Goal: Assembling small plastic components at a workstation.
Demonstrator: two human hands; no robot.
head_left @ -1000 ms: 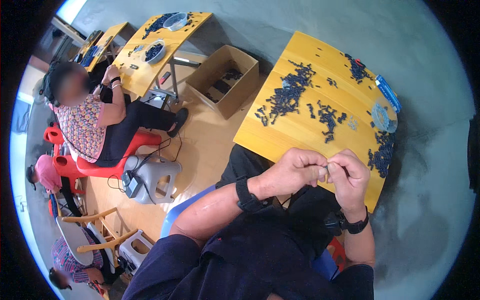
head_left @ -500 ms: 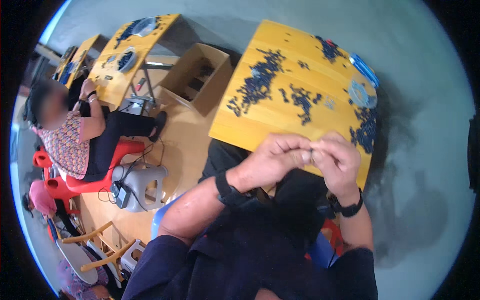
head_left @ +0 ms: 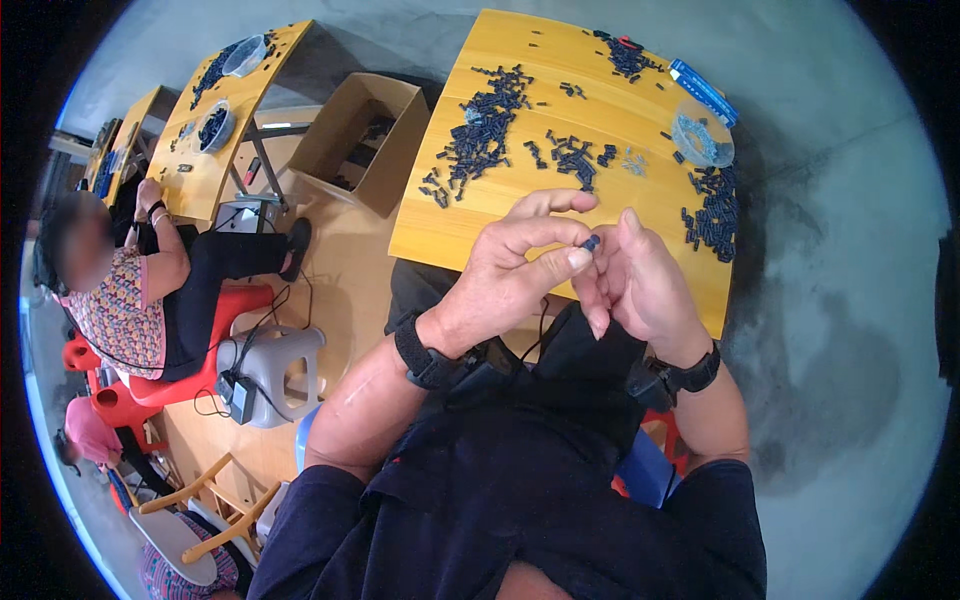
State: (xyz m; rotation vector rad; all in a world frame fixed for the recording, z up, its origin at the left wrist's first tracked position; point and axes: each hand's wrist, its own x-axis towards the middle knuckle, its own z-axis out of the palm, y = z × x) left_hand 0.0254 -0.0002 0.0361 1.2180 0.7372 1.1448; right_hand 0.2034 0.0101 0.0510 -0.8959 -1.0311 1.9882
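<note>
Between the thumb and index finger of my left hand (head_left: 500, 268) is a small dark blue-black cylindrical part (head_left: 590, 243). My right hand (head_left: 645, 285) is beside it, palm turned up and fingers apart, with nothing seen in its grasp; whether its fingers touch the part cannot be made out. Both hands are over the near edge of a yellow wooden table (head_left: 570, 105). Similar dark parts lie there in a large pile (head_left: 485, 130), a smaller middle pile (head_left: 573, 158) and a right-hand pile (head_left: 713, 212). Several tiny pale pieces (head_left: 634, 162) lie beside the middle pile.
A clear round tub (head_left: 703, 140) of small pieces and a blue oblong box (head_left: 703, 92) stand along the table's right edge. An open cardboard box (head_left: 385, 170) is left of the table. Further left, a seated person (head_left: 115, 300) works at another table (head_left: 190, 195), near a grey stool (head_left: 272, 375).
My hands, pressed together before, have come apart. The right hand has opened its fingers, while the left keeps the small part. The whole view has shifted slightly, with the table appearing higher and further left.
</note>
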